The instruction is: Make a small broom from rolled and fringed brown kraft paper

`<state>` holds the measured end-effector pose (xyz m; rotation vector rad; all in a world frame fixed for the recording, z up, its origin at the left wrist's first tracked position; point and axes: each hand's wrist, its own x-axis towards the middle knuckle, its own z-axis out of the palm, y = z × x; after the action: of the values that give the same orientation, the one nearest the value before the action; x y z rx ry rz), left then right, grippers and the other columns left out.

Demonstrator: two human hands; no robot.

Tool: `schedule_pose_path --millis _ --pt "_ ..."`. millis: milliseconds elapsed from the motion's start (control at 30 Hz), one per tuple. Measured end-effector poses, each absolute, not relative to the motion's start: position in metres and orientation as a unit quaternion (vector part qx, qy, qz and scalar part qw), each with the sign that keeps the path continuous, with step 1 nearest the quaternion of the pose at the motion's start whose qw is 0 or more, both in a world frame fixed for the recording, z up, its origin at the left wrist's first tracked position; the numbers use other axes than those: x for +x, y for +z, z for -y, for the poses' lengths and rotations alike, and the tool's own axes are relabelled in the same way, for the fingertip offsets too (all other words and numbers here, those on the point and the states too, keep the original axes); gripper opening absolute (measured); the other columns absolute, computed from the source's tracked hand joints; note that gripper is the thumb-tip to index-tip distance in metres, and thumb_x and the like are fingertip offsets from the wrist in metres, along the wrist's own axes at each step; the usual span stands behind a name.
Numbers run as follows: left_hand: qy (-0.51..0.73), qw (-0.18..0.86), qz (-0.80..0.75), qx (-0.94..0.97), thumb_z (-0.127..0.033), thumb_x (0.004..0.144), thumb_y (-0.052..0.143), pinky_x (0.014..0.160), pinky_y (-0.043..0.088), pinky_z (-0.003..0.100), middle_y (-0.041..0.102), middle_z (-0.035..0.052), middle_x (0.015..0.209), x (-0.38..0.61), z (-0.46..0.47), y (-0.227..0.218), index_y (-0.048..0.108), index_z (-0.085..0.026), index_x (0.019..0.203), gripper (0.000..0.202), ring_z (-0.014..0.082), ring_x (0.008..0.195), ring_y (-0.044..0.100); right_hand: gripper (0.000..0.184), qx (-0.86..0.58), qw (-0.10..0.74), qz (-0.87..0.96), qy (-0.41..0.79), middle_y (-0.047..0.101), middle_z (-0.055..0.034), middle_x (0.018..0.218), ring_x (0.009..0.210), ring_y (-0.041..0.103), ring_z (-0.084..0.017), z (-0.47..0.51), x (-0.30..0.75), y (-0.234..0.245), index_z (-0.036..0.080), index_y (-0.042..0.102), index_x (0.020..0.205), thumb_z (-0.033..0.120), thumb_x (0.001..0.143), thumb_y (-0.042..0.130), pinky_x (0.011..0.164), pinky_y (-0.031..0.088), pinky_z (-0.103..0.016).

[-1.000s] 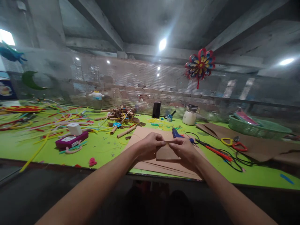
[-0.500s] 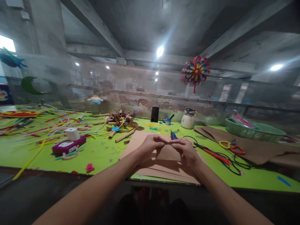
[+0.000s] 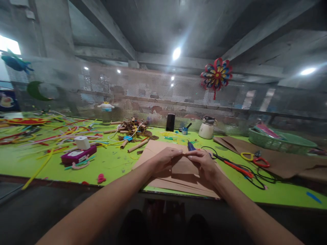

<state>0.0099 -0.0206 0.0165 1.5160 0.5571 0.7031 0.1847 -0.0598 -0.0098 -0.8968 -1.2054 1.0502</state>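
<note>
My left hand (image 3: pixel 165 158) and my right hand (image 3: pixel 203 162) meet at the middle of the green table (image 3: pixel 112 161), both pinching the top edge of a small brown paper piece (image 3: pixel 184 165) that stands tilted up between them. Under it lies a stack of larger brown paper sheets (image 3: pixel 155 148) reaching the table's near edge. The fingertips almost touch each other along the paper's folded edge.
Black cable with red-handled tool (image 3: pixel 238 169) and scissors (image 3: pixel 254 160) lie to the right, by brown sheets (image 3: pixel 281 160) and a green basket (image 3: pixel 281 141). A blue glue gun (image 3: pixel 191 146), kettle (image 3: pixel 206 128), dark phone (image 3: pixel 170 122), rolled-paper heap (image 3: pixel 133 131), purple box (image 3: pixel 78 155) and coloured strips are around.
My hands keep hold of the paper piece and have barely shifted; the view has swayed slightly.
</note>
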Motion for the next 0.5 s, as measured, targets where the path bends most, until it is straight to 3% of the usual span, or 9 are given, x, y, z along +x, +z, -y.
schedule_pose_path --millis 267,500 --pt "0.297 0.657 -0.214 0.659 -0.045 0.064 0.068 0.052 0.031 0.022 0.051 -0.002 0.057 0.0036 0.021 0.0177 0.06 -0.011 0.065 0.035 0.0082 0.052 0.043 0.02 -0.402 0.6 0.535 0.438 0.069 -0.0051 0.076 0.074 0.061 -0.019 0.0608 0.1868 -0.0066 0.019 0.072 0.075 0.027 0.056 0.074 0.067 0.046 -0.03" --pt "0.296 0.643 -0.21 0.675 -0.032 0.059 0.071 0.053 0.029 0.022 0.047 -0.0027 0.055 0.0035 0.018 0.0158 0.058 -0.01 0.062 0.026 0.0069 0.051 0.039 0.015 -0.414 0.612 0.536 0.409 0.068 -0.0051 0.071 0.069 0.059 -0.018 0.0588 0.1891 -0.0068 0.018 0.071 0.067 0.025 0.054 0.072 0.063 0.045 -0.028"
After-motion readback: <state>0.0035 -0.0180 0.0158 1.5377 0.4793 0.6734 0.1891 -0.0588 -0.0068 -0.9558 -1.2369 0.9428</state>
